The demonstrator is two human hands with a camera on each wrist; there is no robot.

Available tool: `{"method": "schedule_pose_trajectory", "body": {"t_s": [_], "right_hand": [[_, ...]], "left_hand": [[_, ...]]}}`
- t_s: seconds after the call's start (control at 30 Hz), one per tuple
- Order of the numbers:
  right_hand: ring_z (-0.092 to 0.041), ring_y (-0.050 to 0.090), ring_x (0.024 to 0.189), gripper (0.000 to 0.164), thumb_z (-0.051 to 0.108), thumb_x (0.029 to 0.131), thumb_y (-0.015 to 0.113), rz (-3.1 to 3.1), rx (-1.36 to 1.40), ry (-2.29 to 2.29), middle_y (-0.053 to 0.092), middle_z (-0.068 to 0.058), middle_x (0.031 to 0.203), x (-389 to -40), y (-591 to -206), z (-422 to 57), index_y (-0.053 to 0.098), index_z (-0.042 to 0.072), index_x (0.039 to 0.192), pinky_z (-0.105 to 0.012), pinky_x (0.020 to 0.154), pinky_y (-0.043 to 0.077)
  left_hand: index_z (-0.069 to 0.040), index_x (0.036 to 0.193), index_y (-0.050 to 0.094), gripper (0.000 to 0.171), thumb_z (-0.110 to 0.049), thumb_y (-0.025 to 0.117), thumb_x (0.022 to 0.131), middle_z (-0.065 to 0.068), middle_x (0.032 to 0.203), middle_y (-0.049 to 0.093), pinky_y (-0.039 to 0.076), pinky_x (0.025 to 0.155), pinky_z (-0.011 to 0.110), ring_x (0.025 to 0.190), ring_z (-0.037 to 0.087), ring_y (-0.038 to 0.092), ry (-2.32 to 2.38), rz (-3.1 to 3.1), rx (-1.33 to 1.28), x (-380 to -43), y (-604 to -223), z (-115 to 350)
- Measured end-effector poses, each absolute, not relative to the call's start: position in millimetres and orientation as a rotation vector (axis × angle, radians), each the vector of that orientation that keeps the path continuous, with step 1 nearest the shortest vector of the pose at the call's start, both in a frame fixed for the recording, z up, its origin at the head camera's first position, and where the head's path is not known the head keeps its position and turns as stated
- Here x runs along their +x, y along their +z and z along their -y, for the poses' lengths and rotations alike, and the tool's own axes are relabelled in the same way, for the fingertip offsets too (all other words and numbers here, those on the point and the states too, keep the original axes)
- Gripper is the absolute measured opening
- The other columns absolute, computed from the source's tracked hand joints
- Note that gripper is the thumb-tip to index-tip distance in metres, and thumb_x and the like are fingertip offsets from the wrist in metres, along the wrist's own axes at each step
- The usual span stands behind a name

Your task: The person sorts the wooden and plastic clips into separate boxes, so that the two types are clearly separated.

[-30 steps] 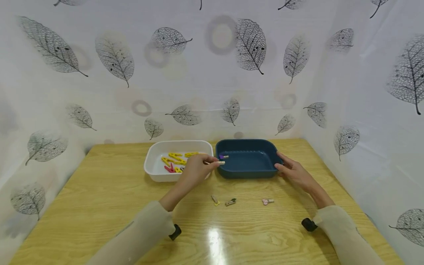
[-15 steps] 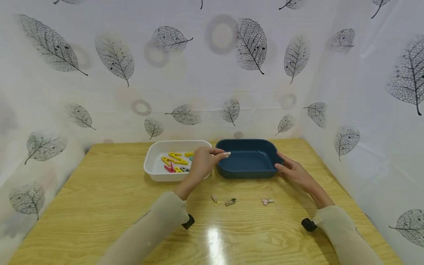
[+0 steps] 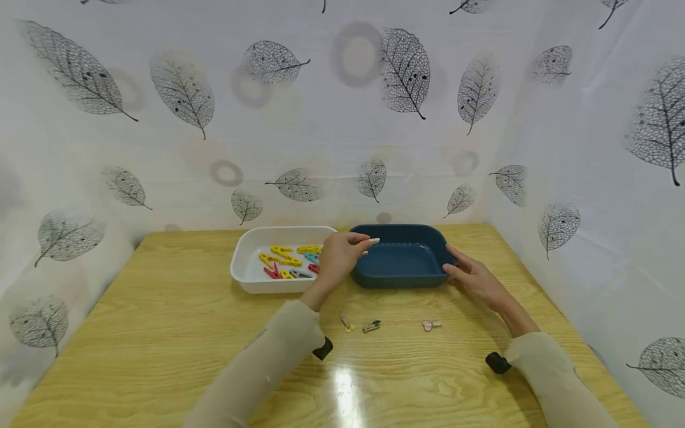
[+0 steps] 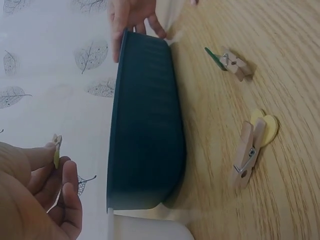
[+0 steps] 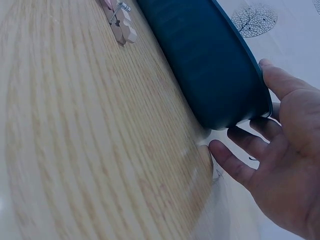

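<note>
My left hand pinches a small wooden clothespin between thumb and fingers, above the left end of the dark blue bin. In the left wrist view this clothespin shows a yellow-green part. My right hand holds the bin's right end; in the right wrist view the thumb lies at the rim and the other fingers touch the end wall below. A second clothespin lies partly hidden inside the bin. On the table in front lie decorated wooden clothespins: one yellow, one green, one pink.
A white bin stands left of the blue one, with several yellow, red, grey and teal plastic clothespins in it; my left hand hides part of it. Behind the wooden table hangs a leaf-patterned cloth.
My left hand has moved rightward and farther back with the clothespin, from the white bin's right edge to over the blue bin. My right hand has stayed at the blue bin's end.
</note>
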State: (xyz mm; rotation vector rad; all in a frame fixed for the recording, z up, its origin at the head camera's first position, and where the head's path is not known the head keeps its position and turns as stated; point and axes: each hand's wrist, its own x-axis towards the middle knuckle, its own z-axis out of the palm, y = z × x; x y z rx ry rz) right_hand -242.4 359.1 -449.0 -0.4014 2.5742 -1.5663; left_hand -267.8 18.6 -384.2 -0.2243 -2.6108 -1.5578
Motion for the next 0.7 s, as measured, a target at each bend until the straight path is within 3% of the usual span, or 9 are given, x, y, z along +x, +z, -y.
{"method": "schedule_pose_trajectory", "body": {"t_s": [0.17, 0.27, 0.47, 0.7], "right_hand": [[-0.018, 0.067, 0.104, 0.069, 0.023, 0.111, 0.052, -2.564, -0.384, -1.582, 0.047, -0.034, 0.146, -242, -449, -359, 0.014, 0.008, 0.166, -0.025, 0.089, 0.058], [-0.021, 0.067, 0.104, 0.068, 0.024, 0.111, 0.052, -2.576, -0.379, -1.567, 0.053, -0.033, 0.139, -242, -449, -360, 0.015, 0.009, 0.166, -0.024, 0.089, 0.057], [-0.022, 0.065, 0.104, 0.068, 0.026, 0.111, 0.052, -2.580, -0.380, -1.552, 0.055, -0.033, 0.136, -242, -450, -361, 0.014, 0.010, 0.166, -0.024, 0.088, 0.056], [-0.024, 0.067, 0.107, 0.068, 0.026, 0.111, 0.052, -2.581, -0.375, -1.558, 0.049, -0.033, 0.146, -241, -448, -359, 0.015, 0.010, 0.166, -0.024, 0.090, 0.057]], "left_hand": [[-0.016, 0.109, 0.083, 0.022, -0.033, 0.075, 0.097, 0.000, 0.094, 0.080, 0.048, 0.051, 0.025, 0.078, 0.015, 0.075, -1.519, 2.625, -0.190, -273, -388, -24], [-0.017, 0.112, 0.082, 0.022, -0.031, 0.072, 0.099, 0.000, 0.099, 0.079, 0.048, 0.050, 0.026, 0.081, 0.016, 0.075, -1.523, 2.632, -0.189, -275, -390, -28], [-0.019, 0.113, 0.082, 0.022, -0.033, 0.072, 0.099, -0.001, 0.095, 0.079, 0.048, 0.049, 0.026, 0.082, 0.020, 0.075, -1.524, 2.630, -0.154, -282, -395, -35], [-0.020, 0.112, 0.082, 0.025, -0.038, 0.072, 0.098, -0.005, 0.089, 0.077, 0.038, 0.046, 0.025, 0.064, 0.011, 0.062, -1.449, 2.615, -0.137, -289, -402, -45]]}}
